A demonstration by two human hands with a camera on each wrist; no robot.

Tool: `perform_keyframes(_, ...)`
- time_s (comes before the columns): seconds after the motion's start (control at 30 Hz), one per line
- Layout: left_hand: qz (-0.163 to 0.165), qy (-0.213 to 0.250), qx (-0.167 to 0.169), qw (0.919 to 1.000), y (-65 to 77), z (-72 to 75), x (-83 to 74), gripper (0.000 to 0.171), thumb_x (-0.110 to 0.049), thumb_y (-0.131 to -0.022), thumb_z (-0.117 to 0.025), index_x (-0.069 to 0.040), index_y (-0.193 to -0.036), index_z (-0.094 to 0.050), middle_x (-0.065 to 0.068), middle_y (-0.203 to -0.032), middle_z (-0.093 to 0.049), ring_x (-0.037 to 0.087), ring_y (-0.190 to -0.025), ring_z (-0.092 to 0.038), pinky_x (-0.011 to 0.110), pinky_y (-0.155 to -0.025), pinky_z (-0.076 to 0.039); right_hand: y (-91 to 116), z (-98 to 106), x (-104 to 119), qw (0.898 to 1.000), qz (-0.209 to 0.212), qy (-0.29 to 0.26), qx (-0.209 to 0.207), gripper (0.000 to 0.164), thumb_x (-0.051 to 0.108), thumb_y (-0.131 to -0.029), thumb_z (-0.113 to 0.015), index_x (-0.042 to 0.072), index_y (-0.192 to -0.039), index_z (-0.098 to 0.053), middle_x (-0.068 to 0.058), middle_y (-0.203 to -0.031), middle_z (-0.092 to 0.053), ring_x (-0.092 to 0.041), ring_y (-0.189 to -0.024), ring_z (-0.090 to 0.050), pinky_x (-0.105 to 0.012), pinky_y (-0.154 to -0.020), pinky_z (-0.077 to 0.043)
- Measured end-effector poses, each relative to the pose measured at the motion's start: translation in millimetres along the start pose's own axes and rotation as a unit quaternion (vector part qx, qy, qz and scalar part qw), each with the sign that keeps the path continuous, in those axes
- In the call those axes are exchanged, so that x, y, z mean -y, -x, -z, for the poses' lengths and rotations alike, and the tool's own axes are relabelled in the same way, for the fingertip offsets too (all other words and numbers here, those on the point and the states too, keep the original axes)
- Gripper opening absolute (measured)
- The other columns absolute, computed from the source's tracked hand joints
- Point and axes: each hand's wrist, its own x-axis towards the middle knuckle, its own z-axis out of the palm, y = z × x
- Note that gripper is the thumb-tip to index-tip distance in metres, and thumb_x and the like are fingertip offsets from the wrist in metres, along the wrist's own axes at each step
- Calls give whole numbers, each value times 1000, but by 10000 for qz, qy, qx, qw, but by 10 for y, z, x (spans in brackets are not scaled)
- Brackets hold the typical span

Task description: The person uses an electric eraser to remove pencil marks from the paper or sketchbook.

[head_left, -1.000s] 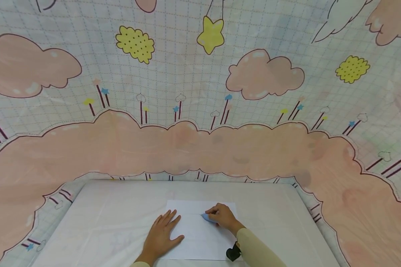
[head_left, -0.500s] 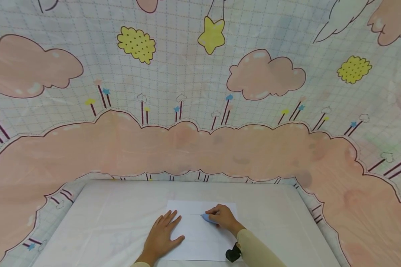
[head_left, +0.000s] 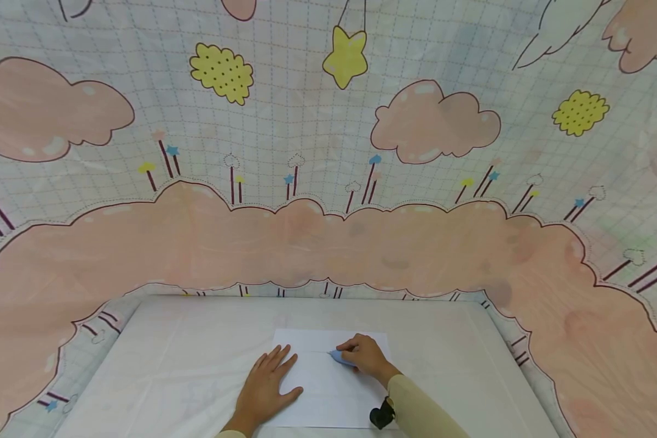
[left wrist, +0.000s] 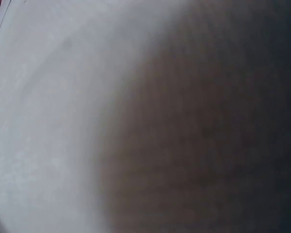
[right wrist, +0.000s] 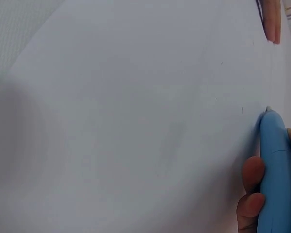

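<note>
A white sheet of paper (head_left: 328, 404) lies on the white-covered table. My left hand (head_left: 264, 386) rests spread on its left side, with the fingers straight and the thumb pointing inward. My right hand (head_left: 364, 355) grips a thick light-blue pen-shaped tool (right wrist: 275, 170) near the upper right of the sheet. The tool has a rounded nose and a small pointed tip, which is at the paper surface; its exact kind I cannot tell. Faint lines and short dark marks show on the paper in the right wrist view. A blurred brown area fills much of the left wrist view.
The white table cover (head_left: 186, 353) extends around the sheet on both sides. A black heart-shaped piece (head_left: 382, 415) is at the right sleeve, over the paper's lower right corner. Behind the table hangs a cloth (head_left: 328, 243) printed with clouds and stars.
</note>
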Motion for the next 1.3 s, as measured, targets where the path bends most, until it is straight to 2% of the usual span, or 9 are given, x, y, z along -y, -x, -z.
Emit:
perform_keyframes(0.5, -10, 81, 98, 9999, -15, 56, -45, 74, -69, -83, -58, -20, -139, -58, 2, -152, -45, 27, -143, -37, 52, -117, -29, -3, 12, 22, 9999, -113, -61, -20, 19, 9, -86, -69, 5, -102, -78, -3, -86, -58, -12, -61, -51, -20, -46, -47)
perform_keyframes(0.83, 22, 43, 74, 10000, -11, 33, -26, 73, -69, -83, -59, -22, -139, -58, 0, -153, -45, 26, -143, -37, 52, -117, -29, 11, 14, -31, 9999, -100, 108, -19, 18, 9, -86, -70, 6, -101, -78, -3, -88, -59, -17, -77, -51, -23, -49, -50)
perform_keyframes(1.1, 7, 93, 108, 9999, -18, 34, -34, 75, -70, -83, -58, -20, -139, -58, 1, -153, -45, 27, -144, -37, 53, -117, -29, 1, -1, -14, 10000, 16, 69, -44, 18, 9, -86, -69, 5, -100, -78, -3, -86, -58, -16, -72, -51, -22, -48, -49)
perform_keyframes(1.3, 37, -52, 70, 10000, -10, 6, -6, 74, -71, -83, -56, -23, -139, -57, -1, -153, -45, 25, -144, -37, 51, -118, -29, 9, -2, -19, 10000, -12, 81, -53, 18, 9, -85, -69, 5, -101, -78, -3, -86, -58, -15, -73, -51, -22, -48, -49)
